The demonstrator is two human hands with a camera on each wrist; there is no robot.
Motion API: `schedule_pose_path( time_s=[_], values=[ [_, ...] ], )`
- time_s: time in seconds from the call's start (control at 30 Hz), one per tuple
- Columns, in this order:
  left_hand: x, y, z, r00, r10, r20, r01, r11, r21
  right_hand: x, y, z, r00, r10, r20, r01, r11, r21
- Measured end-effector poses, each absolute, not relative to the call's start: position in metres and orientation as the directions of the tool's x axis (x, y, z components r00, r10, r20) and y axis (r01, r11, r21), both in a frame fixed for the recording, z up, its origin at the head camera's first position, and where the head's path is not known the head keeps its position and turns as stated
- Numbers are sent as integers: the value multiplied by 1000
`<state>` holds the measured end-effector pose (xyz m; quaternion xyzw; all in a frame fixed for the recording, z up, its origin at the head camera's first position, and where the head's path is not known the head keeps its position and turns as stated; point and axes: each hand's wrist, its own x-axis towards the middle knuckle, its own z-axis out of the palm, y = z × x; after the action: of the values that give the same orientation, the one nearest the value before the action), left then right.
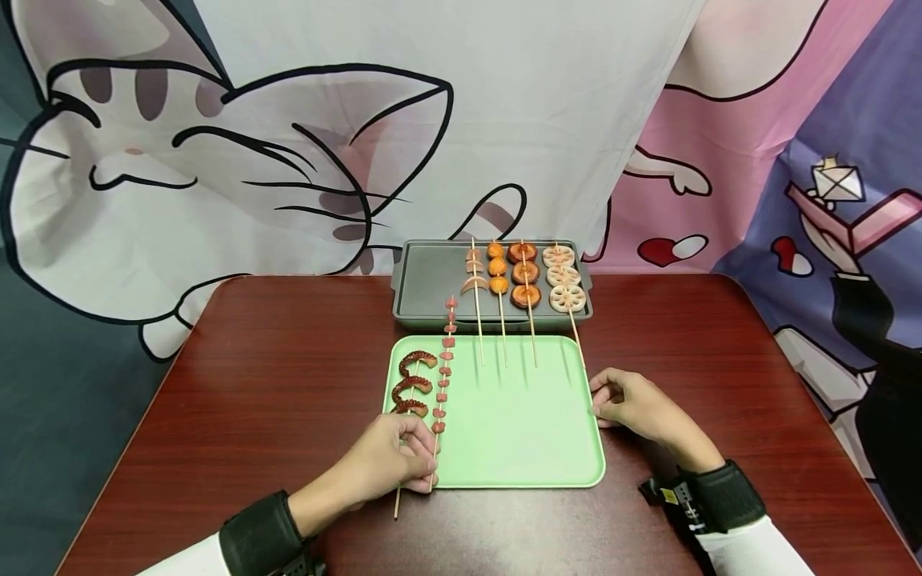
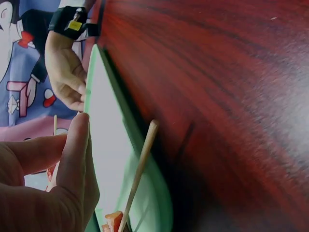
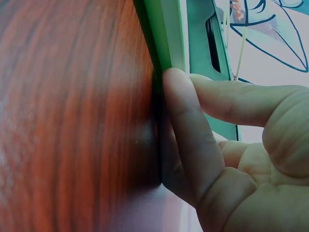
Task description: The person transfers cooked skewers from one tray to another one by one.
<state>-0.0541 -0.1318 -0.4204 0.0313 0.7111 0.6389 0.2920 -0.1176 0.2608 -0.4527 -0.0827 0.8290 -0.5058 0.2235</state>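
Fingers of your left hand (image 1: 389, 462) pinch the thin wooden skewer of pink sausage pieces (image 1: 442, 376) on the pale green plastic tray (image 1: 519, 448); your right hand (image 1: 634, 404), loosely curled, touches the tray's right edge.

No legible text anywhere.

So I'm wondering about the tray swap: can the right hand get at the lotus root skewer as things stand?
Probably yes. The right hand rests at the green tray edge, holding nothing. The lotus root skewer lies rightmost on the grey pan, its stick end pointing toward that hand, nothing between.
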Motion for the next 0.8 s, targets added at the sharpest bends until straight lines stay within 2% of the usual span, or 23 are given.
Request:
schedule_pose_path(
  time_s=[0.8],
  values=[
    [-33, -132, -425, -796, 420, -435, -392, 190, 900, -118, 261, -454, -886, -360, -291, 95, 474, -876]
  ],
)
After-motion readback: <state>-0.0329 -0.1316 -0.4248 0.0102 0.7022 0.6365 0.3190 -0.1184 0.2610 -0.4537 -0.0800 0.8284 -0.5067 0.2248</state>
